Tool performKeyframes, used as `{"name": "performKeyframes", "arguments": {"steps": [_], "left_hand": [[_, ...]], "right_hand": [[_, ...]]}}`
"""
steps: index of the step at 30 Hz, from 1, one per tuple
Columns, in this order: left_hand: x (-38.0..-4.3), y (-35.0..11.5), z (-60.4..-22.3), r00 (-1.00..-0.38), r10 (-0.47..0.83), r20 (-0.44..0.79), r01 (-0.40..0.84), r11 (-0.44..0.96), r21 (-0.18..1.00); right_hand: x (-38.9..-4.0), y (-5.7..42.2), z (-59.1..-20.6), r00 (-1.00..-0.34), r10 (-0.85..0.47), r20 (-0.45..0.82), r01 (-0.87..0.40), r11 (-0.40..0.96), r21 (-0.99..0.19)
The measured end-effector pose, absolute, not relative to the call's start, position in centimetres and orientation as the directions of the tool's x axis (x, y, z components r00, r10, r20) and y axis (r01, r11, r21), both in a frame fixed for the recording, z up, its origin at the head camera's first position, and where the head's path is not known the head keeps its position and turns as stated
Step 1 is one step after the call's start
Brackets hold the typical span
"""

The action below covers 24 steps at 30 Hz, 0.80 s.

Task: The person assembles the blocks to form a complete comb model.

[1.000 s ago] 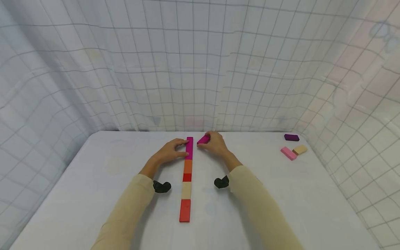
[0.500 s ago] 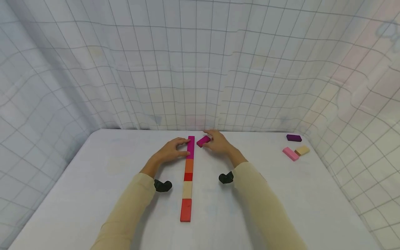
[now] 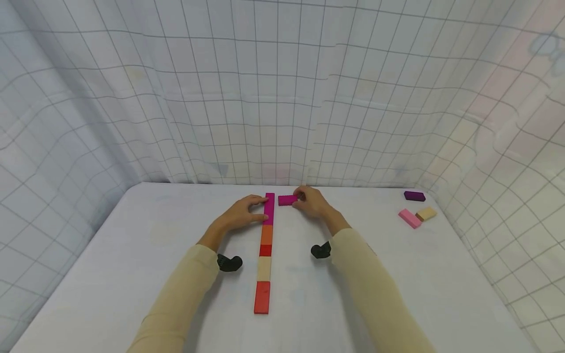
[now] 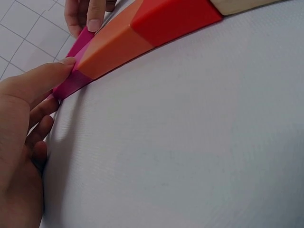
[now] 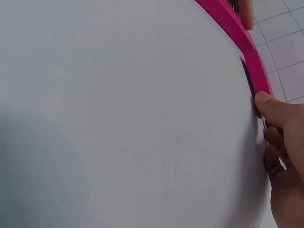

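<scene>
A straight row of coloured blocks runs away from the body in the head view: a red block (image 3: 262, 297) nearest, then a beige block (image 3: 264, 268), a small red block (image 3: 265, 250), an orange block (image 3: 267, 235) and a magenta stretch (image 3: 269, 210). My left hand (image 3: 238, 214) touches the magenta far end from the left, with thumb and forefinger spread along it. To the right of that end, my right hand (image 3: 314, 202) pinches a loose magenta block (image 3: 287, 200) by its right end, crosswise to the row. A dark shadow shows under this block in the right wrist view.
At the table's far right lie a dark purple block (image 3: 414, 196), a pink block (image 3: 410, 218) and a beige block (image 3: 426, 214). Behind the white table (image 3: 353, 294) hangs a checked curtain (image 3: 282, 98). Dark camera mounts (image 3: 230, 263) stick out at both wrists.
The magenta block in my right hand has turned from slanted to crosswise, and the right hand has shifted slightly right. My left hand stays at the row's far end.
</scene>
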<state>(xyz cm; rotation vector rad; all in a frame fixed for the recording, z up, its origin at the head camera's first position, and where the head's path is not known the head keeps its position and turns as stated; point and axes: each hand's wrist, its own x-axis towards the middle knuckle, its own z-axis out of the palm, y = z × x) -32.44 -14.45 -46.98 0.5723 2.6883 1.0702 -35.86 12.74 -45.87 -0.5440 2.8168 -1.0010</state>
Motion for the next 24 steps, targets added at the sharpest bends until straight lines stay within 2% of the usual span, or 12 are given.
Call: {"name": "performKeyframes", "arguments": {"steps": [11, 24], "left_hand": [[-32.6, -14.5, -46.9, -0.902, 0.432, -0.008, 0.308, 0.656, 0.689], [-32.3, -14.4, -46.9, -0.906, 0.423, -0.026, 0.288, 0.659, 0.695]], "right_hand": [[-35.8, 11.7, -45.8, -0.947, -0.313, 0.072, -0.279, 0.694, -0.664], [-35.7, 10.8, -46.4, -0.965, -0.256, 0.065, -0.234, 0.712, -0.662]]}}
